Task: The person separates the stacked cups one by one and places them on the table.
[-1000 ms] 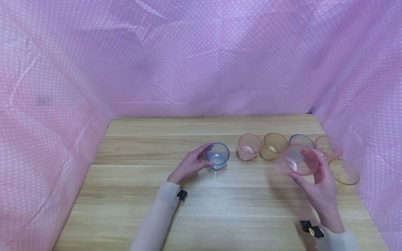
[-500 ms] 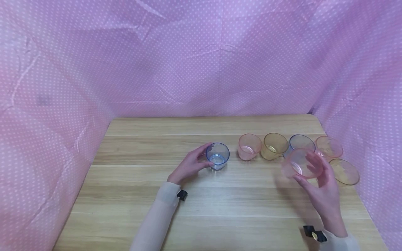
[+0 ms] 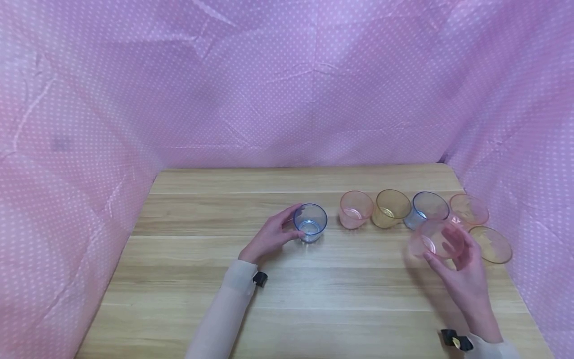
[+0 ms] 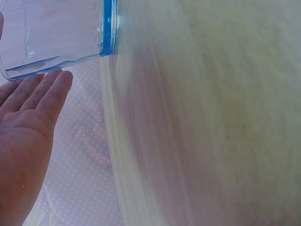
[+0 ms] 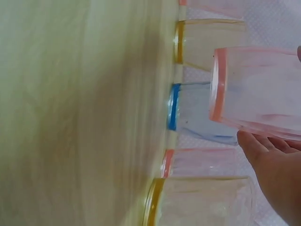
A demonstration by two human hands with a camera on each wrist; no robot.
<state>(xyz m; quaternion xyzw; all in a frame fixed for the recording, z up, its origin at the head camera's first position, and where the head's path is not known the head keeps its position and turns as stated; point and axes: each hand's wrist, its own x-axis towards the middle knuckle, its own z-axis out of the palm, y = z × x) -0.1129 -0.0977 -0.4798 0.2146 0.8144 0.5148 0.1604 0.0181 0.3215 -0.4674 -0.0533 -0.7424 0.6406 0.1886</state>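
Note:
Near the table's middle, my left hand (image 3: 271, 235) holds a clear blue cup (image 3: 312, 219) by its side, thumb in front and fingers behind. That cup (image 4: 56, 33) stands upright on the table. My right hand (image 3: 468, 279) grips a clear pink cup (image 3: 430, 242) between thumb and fingers. In the right wrist view, the held pink cup (image 5: 258, 89) is raised off the table. Behind it stand another pink cup (image 3: 356, 209), a yellow cup (image 3: 392, 207) and a blue cup (image 3: 429, 207) in a row.
Right of the row stand one more pink cup (image 3: 470, 209) and, nearer, a yellow cup (image 3: 492, 244), close to the right edge. The wooden table (image 3: 202, 209) is surrounded by pink dotted cloth (image 3: 287, 99) at back and sides.
My right hand has moved slightly right and toward the near side with the pink cup, uncovering more of the blue cup behind. The left hand and its blue cup have stayed still.

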